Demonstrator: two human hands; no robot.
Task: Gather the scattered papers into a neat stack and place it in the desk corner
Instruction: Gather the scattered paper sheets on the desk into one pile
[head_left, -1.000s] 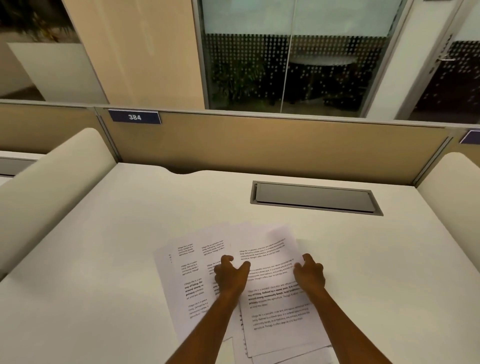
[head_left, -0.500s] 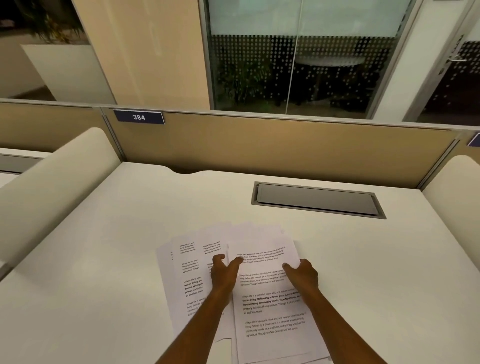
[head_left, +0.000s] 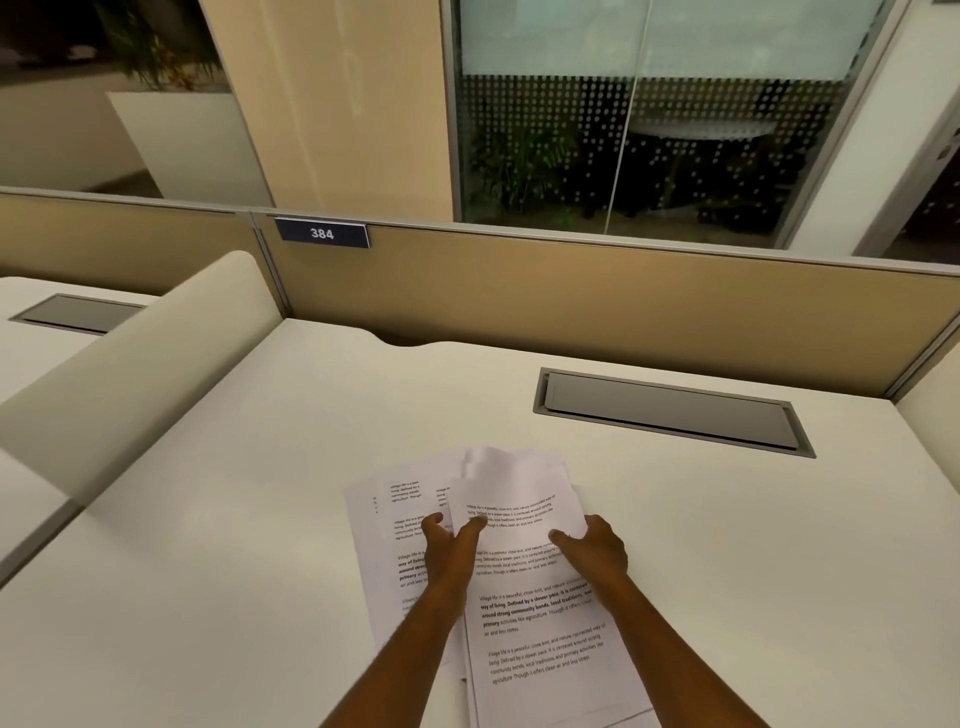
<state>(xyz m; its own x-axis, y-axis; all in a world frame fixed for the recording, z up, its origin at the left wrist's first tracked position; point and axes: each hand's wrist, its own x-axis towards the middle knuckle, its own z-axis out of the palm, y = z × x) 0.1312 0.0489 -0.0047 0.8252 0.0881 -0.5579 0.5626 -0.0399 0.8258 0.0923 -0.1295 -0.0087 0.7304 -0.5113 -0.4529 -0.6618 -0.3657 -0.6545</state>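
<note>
Several white printed papers (head_left: 524, 613) lie overlapped on the white desk (head_left: 234, 545), near its front middle. The top sheet sits slightly askew over a wider sheet (head_left: 379, 525) that sticks out to the left. My left hand (head_left: 451, 551) rests on the pile with thumb and forefinger pinching the top sheet's left edge. My right hand (head_left: 592, 545) holds the same sheet's right edge, fingers curled over it. The far ends of the sheets are slightly lifted and bowed.
A grey cable hatch (head_left: 670, 410) is set into the desk at the back right. A beige partition (head_left: 597, 306) with a plate marked 384 (head_left: 322, 234) runs along the back. Curved white dividers stand at the left (head_left: 130, 364) and right edges.
Both hands have slid the top sheets leftward over the lower ones, narrowing the spread. The far edges of the papers have lifted and bowed. The hands are closer together.
</note>
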